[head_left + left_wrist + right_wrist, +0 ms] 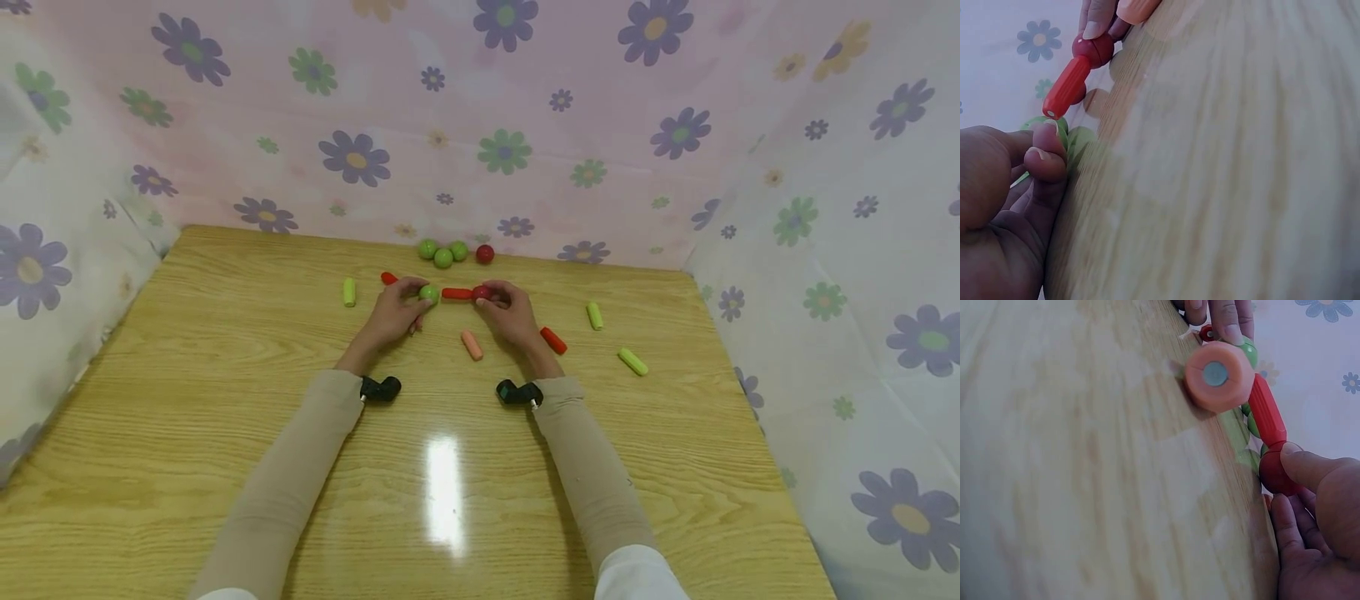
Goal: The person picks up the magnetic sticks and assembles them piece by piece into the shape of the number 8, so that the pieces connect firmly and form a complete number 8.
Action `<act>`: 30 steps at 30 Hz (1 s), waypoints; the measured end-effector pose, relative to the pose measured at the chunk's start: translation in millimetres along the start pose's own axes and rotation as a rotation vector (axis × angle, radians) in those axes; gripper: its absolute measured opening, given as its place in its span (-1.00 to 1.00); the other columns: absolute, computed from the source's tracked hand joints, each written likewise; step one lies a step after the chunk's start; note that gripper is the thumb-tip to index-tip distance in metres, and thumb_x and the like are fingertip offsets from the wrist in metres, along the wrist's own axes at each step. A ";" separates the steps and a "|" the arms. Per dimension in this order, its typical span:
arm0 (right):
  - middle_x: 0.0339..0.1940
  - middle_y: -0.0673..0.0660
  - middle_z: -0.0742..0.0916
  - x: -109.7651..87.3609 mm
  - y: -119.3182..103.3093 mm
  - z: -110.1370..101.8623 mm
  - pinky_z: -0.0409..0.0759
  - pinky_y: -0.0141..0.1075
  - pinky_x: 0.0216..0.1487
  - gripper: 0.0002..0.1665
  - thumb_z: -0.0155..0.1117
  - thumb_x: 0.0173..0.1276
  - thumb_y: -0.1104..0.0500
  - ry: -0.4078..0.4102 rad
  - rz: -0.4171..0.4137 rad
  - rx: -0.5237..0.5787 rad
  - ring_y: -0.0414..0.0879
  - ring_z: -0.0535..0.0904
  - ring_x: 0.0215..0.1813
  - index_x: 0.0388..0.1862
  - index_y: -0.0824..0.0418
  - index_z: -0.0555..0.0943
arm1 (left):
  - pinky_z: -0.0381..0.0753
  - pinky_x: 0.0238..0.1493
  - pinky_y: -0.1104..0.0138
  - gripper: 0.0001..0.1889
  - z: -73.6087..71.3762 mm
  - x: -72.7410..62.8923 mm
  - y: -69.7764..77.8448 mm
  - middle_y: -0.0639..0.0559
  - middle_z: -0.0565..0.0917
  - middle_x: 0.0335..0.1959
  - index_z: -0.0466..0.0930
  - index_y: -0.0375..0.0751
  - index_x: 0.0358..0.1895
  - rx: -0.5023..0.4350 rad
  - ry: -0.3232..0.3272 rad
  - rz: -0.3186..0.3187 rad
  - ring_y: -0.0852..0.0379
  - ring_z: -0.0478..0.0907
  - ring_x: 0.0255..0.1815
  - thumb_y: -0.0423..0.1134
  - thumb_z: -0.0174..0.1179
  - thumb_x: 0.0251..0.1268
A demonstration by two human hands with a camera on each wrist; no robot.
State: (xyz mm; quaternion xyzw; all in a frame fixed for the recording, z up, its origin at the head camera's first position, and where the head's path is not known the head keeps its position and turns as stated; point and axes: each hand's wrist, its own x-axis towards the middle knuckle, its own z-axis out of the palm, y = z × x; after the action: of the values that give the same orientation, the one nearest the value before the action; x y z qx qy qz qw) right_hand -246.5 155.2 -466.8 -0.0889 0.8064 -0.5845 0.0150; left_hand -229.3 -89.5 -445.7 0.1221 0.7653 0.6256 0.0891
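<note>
My left hand (393, 315) pinches a green ball (429, 294) between thumb and fingers, low over the wooden table. Another red stick (388, 277) shows beside that hand's fingers, partly hidden by them. Opposite, my right hand (512, 315) grips a dark red ball (1093, 50) with thumb and fingertips. A ribbed red stick (457, 293) joins that ball and points left toward the green ball, with a small gap between them in the head view. At the stick's free end, a pale round disc shows in the left wrist view.
Several green balls (443, 257) and a second red ball (485, 254) sit near the back edge. An orange-pink stick (472, 345) lies between the forearms. Beyond the right wrist are a red stick (553, 340) and yellow-green sticks (633, 362); another yellow-green stick (349, 292) lies left.
</note>
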 end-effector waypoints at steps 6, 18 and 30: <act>0.15 0.47 0.62 -7.0 -14.0 -2.6 0.56 -0.32 0.12 -0.54 0.27 0.46 0.36 -0.026 0.017 0.013 0.19 0.55 0.12 0.28 0.52 0.52 | 0.53 -0.58 0.36 -0.54 2.4 -0.2 -0.6 -0.49 0.47 0.28 0.32 -0.58 0.38 -0.007 0.018 -0.007 0.08 0.50 -0.62 -0.44 0.11 0.52; 0.15 0.32 0.64 3.9 18.7 2.1 0.56 -0.27 0.16 -0.57 0.28 0.49 0.26 0.002 0.005 -0.011 0.06 0.57 0.11 0.29 0.35 0.55 | 0.51 -0.61 0.36 -0.54 3.4 6.8 -12.8 -0.48 0.49 0.25 0.34 -0.57 0.37 -0.009 0.034 -0.014 0.08 0.49 -0.65 -0.42 0.12 0.52; 0.14 0.33 0.66 4.0 18.5 3.0 0.57 -0.24 0.17 -0.56 0.31 0.48 0.24 0.002 0.001 -0.012 0.09 0.58 0.12 0.28 0.35 0.57 | 0.44 -0.66 0.42 -0.54 6.5 17.9 -36.6 -0.39 0.54 0.21 0.40 -0.44 0.35 0.002 0.074 0.015 0.23 0.43 -0.70 -0.30 0.19 0.51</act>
State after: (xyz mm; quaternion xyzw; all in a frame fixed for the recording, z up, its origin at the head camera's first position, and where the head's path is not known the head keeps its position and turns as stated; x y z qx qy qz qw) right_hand -252.4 157.4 -484.9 -0.0879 0.8100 -0.5796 0.0141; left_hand -247.2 -84.9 -482.5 0.1047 0.7678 0.6296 0.0561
